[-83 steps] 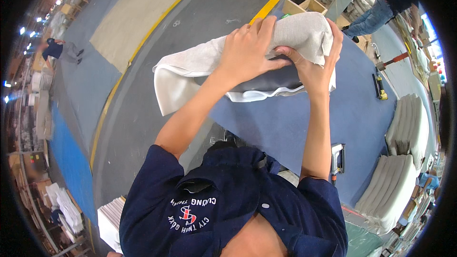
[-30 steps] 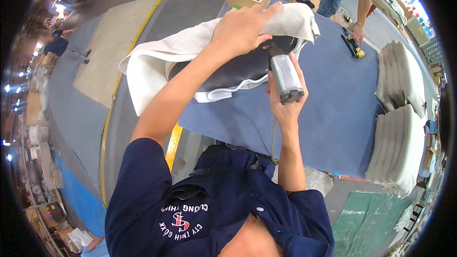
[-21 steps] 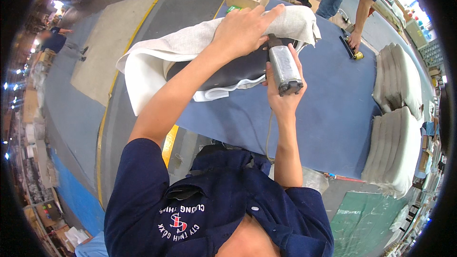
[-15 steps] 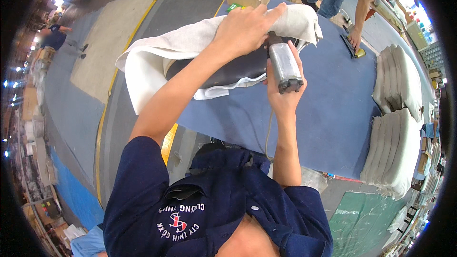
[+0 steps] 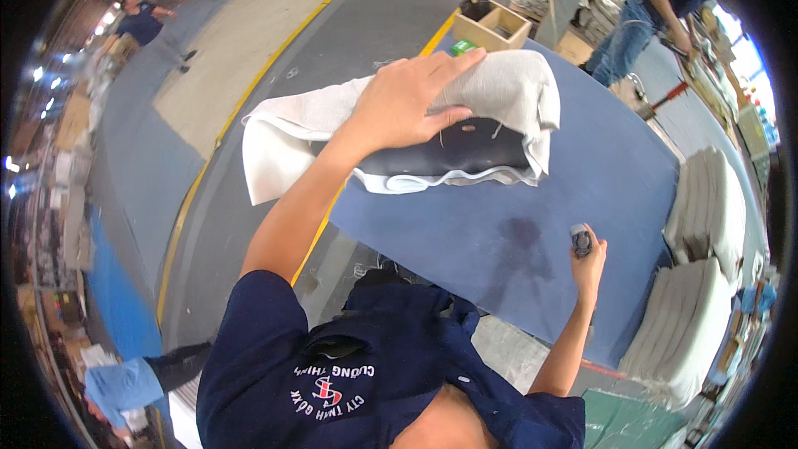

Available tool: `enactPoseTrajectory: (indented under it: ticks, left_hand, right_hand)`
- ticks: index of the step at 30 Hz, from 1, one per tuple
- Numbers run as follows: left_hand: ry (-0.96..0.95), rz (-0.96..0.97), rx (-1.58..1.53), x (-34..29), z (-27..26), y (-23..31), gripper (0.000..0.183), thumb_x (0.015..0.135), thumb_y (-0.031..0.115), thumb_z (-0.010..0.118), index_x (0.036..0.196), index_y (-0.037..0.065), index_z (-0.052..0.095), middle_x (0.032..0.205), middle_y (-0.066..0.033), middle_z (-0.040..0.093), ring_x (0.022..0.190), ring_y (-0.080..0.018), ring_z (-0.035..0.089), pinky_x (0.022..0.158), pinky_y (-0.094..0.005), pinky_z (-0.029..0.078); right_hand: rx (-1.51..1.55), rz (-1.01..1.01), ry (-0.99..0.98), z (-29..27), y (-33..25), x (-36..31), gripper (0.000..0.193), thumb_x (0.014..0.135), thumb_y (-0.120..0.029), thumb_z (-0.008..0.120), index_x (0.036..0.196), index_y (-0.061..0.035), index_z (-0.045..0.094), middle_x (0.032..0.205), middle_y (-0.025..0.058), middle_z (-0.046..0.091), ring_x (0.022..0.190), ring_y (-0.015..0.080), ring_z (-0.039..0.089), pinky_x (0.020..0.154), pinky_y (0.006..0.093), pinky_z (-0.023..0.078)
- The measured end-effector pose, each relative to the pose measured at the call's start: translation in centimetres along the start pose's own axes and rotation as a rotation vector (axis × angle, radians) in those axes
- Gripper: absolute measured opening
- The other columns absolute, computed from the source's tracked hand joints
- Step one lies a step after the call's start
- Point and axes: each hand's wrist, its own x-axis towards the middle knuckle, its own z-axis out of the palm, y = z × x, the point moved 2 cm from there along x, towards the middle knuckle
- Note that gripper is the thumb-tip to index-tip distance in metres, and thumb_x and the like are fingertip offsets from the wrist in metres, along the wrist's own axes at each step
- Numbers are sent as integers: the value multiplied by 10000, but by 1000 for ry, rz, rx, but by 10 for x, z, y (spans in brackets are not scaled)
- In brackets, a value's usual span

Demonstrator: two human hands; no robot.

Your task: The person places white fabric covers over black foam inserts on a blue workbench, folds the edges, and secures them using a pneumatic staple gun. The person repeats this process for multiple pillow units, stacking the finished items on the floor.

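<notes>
Along the blue surface [image 5: 449, 237] stand pads [image 5: 672, 326] at right; the left hand [image 5: 409, 106] clasps cloth [image 5: 511, 93] at far left, the right hand [image 5: 588, 268], nearer, grips a tool [image 5: 580, 240].

Two hands: the left hand [image 5: 403, 101] at twelve o'clock, the right hand [image 5: 588, 263] at three. One fabric-wrapped upholstery piece [image 5: 486, 152] at twelve, one staple gun [image 5: 581, 241] at three. One blue table [image 5: 432, 229]. Two white cushion stacks [image 5: 677, 331] at three and four. One wooden box [image 5: 480, 34] at one. Four other people [image 5: 140, 27]: at two, eight, ten and eleven.
</notes>
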Motion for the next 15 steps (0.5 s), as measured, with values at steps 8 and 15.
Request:
enactPoseTrajectory:
  ticks: [8, 15]
  left_hand:
    - [-31, -116, 82, -112, -60, 2, 688, 761, 405, 829, 1346, 108, 622, 1222, -91, 668, 1066, -312, 633, 907, -430, 495]
    - [34, -116, 26, -160, -69, -1, 686, 571, 307, 892, 1179, 88, 662, 1171, -95, 664, 1043, -307, 630, 857, -418, 503]
  right_hand:
    - [-89, -78, -101, 95, 97, -8, 918, 726, 144, 592, 1568, -195, 459, 1169, 231, 458, 1072, 462, 557, 952, 479, 476]
    - [-125, -138, -61, 82, 37, 1, 740, 831, 64, 648, 1526, -141, 498, 1348, 261, 447, 1169, 446, 571, 999, 495, 481]
